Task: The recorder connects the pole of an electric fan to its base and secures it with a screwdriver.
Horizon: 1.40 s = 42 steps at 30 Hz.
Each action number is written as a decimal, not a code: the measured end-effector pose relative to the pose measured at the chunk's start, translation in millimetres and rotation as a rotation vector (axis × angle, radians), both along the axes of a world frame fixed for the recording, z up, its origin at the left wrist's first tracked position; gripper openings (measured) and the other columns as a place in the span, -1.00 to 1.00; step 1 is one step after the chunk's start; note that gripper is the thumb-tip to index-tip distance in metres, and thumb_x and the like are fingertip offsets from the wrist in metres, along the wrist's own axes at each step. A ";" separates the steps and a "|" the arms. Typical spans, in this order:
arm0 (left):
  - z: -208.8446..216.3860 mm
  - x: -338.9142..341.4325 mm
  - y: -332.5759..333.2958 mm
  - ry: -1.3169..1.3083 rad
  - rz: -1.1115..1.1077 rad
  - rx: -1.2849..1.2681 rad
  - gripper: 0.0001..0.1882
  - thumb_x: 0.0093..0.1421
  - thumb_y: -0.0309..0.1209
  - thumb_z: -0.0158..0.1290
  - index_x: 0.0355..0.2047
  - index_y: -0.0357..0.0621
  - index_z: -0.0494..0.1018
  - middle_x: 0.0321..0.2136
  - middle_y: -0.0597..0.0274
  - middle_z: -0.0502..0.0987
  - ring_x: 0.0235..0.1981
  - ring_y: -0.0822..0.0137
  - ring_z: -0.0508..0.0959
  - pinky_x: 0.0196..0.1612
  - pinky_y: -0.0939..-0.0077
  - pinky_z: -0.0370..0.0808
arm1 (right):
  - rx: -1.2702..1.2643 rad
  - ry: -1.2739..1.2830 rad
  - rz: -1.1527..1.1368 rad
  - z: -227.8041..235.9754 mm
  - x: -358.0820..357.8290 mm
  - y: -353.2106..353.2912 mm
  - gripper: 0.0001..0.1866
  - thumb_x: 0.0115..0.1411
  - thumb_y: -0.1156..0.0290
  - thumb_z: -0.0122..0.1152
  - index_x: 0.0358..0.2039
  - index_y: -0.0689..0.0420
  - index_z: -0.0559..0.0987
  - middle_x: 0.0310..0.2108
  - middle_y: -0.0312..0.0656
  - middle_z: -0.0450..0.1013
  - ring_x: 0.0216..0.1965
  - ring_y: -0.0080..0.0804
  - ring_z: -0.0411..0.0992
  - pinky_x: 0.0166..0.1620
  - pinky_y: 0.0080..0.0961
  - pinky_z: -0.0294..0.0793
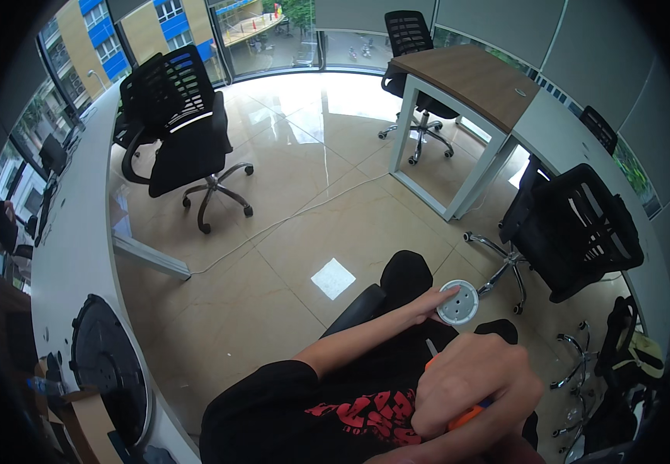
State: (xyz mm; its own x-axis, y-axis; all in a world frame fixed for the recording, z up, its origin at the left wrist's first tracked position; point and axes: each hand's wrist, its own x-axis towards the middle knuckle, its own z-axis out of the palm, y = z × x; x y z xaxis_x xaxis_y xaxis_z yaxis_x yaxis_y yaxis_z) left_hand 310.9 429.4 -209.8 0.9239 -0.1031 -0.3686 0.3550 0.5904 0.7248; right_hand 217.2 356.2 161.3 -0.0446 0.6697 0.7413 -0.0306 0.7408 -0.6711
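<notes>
My left hand (430,302) reaches out over my lap, its fingers closed on the rim of a round white disc-shaped part (460,311) with several small dark holes in its face. Closer to me, my right hand (470,383) is curled around an orange-handled screwdriver (465,418). Its thin metal shaft sticks out past the fist toward the white part and does not touch it. Most of the handle is hidden by the fingers, and the shaft's tip is hard to make out.
A white desk (91,224) runs along my left, bearing a large black round lid (107,367) beside a cardboard box (91,425). Black office chairs (188,147) stand around. A white square (333,278) lies on the tiled floor, and a cable (273,225) crosses it. A wood-topped table (474,77) stands ahead right.
</notes>
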 end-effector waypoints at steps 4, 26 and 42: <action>1.0 -21.0 8.9 -0.005 0.111 0.010 -0.36 0.38 0.16 0.00 0.22 -0.06 0.39 -0.04 0.11 0.59 -0.11 0.27 0.68 -0.22 0.19 0.75 | 0.060 -0.015 0.141 0.8 -7.1 2.1 -0.90 -0.04 0.65 0.45 -0.49 0.40 0.68 -0.50 -0.04 0.53 -0.68 -0.39 0.48 -0.63 -0.60 0.48; 3.9 -102.2 35.0 0.035 0.456 0.048 -0.34 0.34 0.19 0.04 0.17 -0.09 0.42 -0.10 0.12 0.59 -0.16 0.30 0.68 -0.22 0.17 0.74 | 0.416 0.066 0.329 -13.7 -64.6 4.0 -0.04 0.34 -0.38 -0.18 -0.24 0.44 0.72 -0.54 -0.14 0.47 -0.66 -0.50 0.44 -0.63 -0.69 0.39; 0.9 -104.3 33.0 0.043 0.463 0.078 -0.32 0.37 0.17 0.00 0.21 -0.12 0.38 -0.09 0.06 0.59 -0.17 0.27 0.69 -0.24 0.21 0.74 | 0.409 0.027 0.325 -5.6 -58.0 -4.5 -0.08 0.35 -0.32 -0.10 -0.24 0.48 0.70 -0.58 -0.11 0.50 -0.68 -0.51 0.45 -0.66 -0.67 0.38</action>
State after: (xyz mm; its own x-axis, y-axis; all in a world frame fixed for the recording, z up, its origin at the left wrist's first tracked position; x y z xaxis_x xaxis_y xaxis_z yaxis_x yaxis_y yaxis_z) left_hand 206.6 462.4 -208.8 0.8500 0.3458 -0.3975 0.0975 0.6382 0.7637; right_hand 159.3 351.7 155.8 -0.1796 0.2795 0.9432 -0.3160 0.8916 -0.3244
